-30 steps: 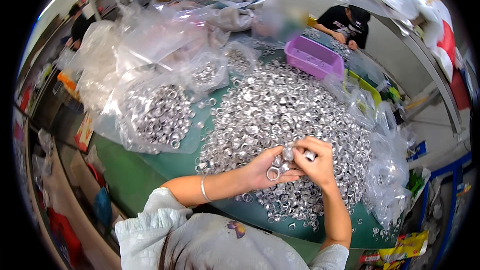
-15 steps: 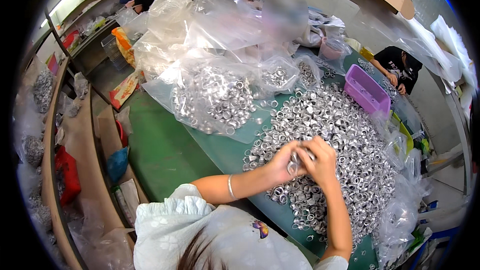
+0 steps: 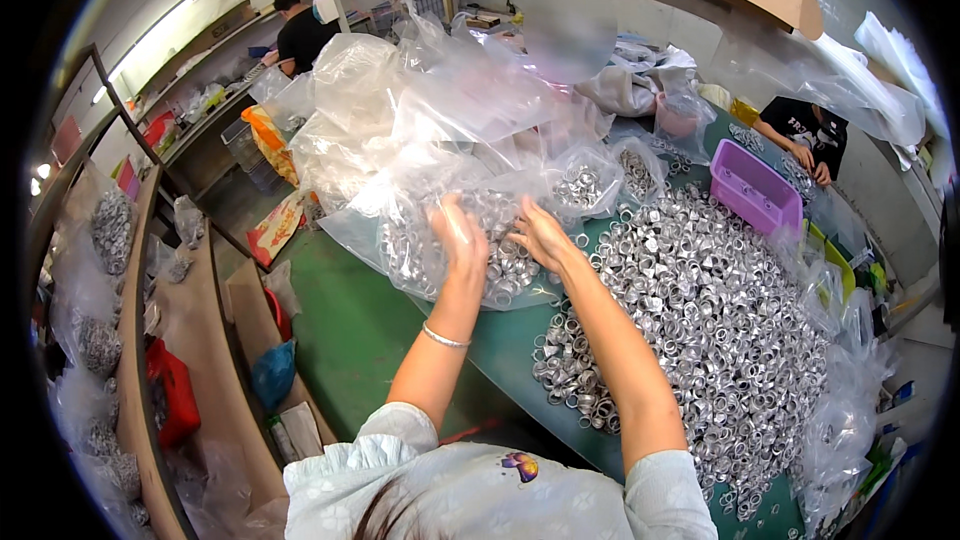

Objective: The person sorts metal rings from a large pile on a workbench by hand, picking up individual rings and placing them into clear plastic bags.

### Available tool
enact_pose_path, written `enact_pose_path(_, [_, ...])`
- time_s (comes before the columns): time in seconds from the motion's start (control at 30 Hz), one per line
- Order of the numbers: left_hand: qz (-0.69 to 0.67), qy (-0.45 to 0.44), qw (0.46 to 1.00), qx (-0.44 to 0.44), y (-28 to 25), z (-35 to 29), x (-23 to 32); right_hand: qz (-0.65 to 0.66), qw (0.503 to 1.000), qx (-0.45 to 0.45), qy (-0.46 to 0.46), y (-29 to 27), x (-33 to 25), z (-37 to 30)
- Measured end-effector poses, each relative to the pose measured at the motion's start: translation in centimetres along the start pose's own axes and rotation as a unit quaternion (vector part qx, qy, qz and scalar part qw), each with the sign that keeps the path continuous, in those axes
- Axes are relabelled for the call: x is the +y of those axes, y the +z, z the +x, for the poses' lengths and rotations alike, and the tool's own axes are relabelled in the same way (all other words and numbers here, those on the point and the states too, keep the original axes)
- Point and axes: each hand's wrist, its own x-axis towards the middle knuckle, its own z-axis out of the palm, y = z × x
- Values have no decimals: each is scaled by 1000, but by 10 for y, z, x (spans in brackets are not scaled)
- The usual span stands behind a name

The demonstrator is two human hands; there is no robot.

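A single wide fisheye view looks from the person's head, steeply down and forward over the near edge of the surface [image 3: 512, 348] to past its far edge; the shirt [image 3: 455, 495] is nearest, the hands [image 3: 543, 237] near, the wall [image 3: 680, 28] well off.

You are wearing a pale blue-grey top [image 3: 450, 480] with a faint, lighter pattern scattered over the cloth. A ruffle [image 3: 330, 475] edges it by your left shoulder, and a purple-and-orange butterfly [image 3: 520, 466] decorates the front. The sleeves [image 3: 665, 485] are short. A light, silvery bracelet [image 3: 445, 338] circles your left forearm; your left grip [image 3: 460, 232] and right grip [image 3: 541, 238] are bare.
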Motion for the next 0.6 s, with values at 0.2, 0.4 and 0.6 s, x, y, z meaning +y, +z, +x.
enact_pose_path(0.2, [35,91,990,-105,-22,3,-24,-37,999,11,-20,-19,-20,-73])
enact_pose_path(0.4, [35,15,983,-181,7,-91,-32,-311,949,48,-10,-38,-51,-224])
enact_pose_path(0.6, [326,38,756,-566,13,-145,-79,-481,836,260,-39,-72,-77,-321])
